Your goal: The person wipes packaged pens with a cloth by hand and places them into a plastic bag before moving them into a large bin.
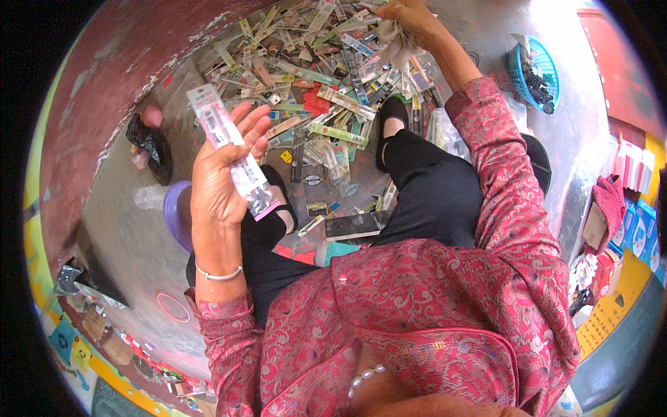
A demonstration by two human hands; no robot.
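My left hand [218, 184] is raised above my left knee, its thumb pressing a slim pink-and-white printed packet [224, 132] against the palm. The packet slants across the hand, with a clear part and a pink edge at its lower end. What lies inside it is hard to make out. At the top of the view my right hand [415, 19] is closed round a crumpled greyish-white cloth [397, 47], held above a wide heap of long, narrow packets and strips [326, 73] on the floor. The cloth hides part of the heap.
A blue plastic basket [545, 61] with dark pieces stands to the right. Left of me are a purple round stool or lid [178, 215] and a black bag [158, 154]. A dark flat slab [356, 225] lies between my legs. Boxes [638, 233] line the right side.
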